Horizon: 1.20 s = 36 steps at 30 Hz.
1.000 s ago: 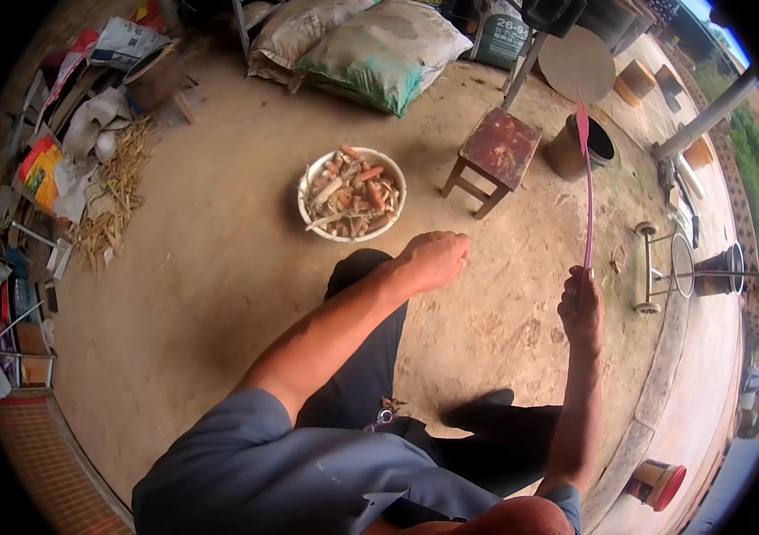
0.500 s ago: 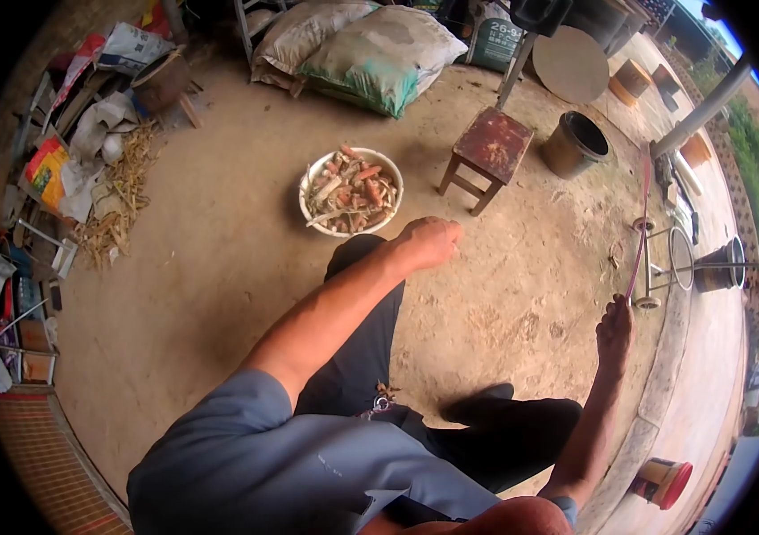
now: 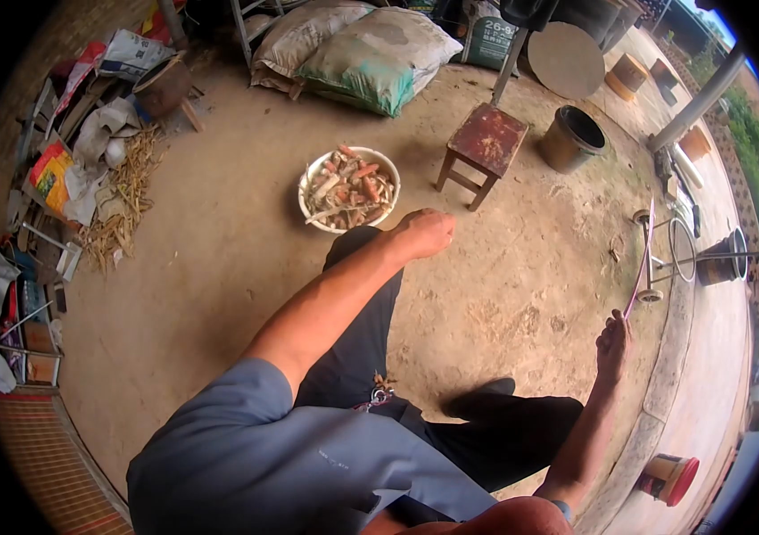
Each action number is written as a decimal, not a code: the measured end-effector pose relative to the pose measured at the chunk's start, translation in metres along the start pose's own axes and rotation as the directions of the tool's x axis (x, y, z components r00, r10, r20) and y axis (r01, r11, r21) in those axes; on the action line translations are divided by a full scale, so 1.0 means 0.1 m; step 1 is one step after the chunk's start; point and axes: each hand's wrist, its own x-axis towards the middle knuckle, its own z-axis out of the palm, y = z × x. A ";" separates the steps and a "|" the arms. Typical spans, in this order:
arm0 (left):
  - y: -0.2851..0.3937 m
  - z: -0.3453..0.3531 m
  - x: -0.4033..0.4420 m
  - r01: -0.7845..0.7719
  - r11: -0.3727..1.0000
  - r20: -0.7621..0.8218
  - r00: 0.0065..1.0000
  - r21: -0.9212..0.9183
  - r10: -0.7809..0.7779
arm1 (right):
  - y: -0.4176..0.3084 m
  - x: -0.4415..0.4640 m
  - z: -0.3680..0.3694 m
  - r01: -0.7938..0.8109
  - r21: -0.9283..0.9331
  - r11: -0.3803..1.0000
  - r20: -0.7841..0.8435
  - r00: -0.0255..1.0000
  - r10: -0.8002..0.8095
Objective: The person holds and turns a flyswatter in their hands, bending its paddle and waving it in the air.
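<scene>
My left hand (image 3: pixel 429 233) is stretched forward over my knee, its fingers curled into a fist. What it holds, if anything, is hidden. It is nearest to a white basin (image 3: pixel 308 212) filled with pieces that look like corn cobs (image 3: pixel 369 183), some reddish and some pale. Off to the right, my right hand (image 3: pixel 614 346) is closed round the lower end of a long, thin pinkish stick (image 3: pixel 640 272). The stick points up and away, crossing in front of a small wheeled metal frame (image 3: pixel 650 295).
A worn red wooden stool (image 3: pixel 488 138) and a dark bucket (image 3: pixel 573 140) stand ahead. Full sacks (image 3: pixel 379 58) lie at the back. Husks (image 3: pixel 130 192) and bags are piled at left. A red-lidded tub (image 3: pixel 668 479) is at lower right, beside the concrete edge (image 3: pixel 643 437).
My right hand has dropped slightly and the stick's far end has come lower. My left hand has shifted a little up and left, still closed. The basin stays in place.
</scene>
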 end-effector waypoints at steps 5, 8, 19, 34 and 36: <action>-0.04 0.02 -0.02 -0.008 1.000 -0.010 1.000 0.006 0.008 | 0.00 -0.15 0.44 0.029 -0.183 0.983 0.044 0.999 -0.022; -0.08 0.01 -0.03 -0.008 1.000 -0.026 1.000 -0.002 0.008 | 0.10 -0.18 0.78 0.082 -0.232 0.969 0.137 0.989 -0.050; -0.06 -0.58 -0.42 -0.053 0.995 -0.058 0.997 -0.085 0.048 | 0.80 -0.24 2.94 0.065 -0.321 0.945 0.407 0.910 0.076; -0.24 -1.14 -0.59 0.087 0.993 0.038 0.996 -0.081 -0.084 | 2.88 1.57 4.85 0.242 -0.294 0.925 0.410 0.906 -0.107; -0.28 -1.18 -0.57 0.110 0.991 0.049 0.993 -0.071 -0.106 | 3.25 1.97 4.99 0.403 -0.374 0.835 0.360 0.893 -0.270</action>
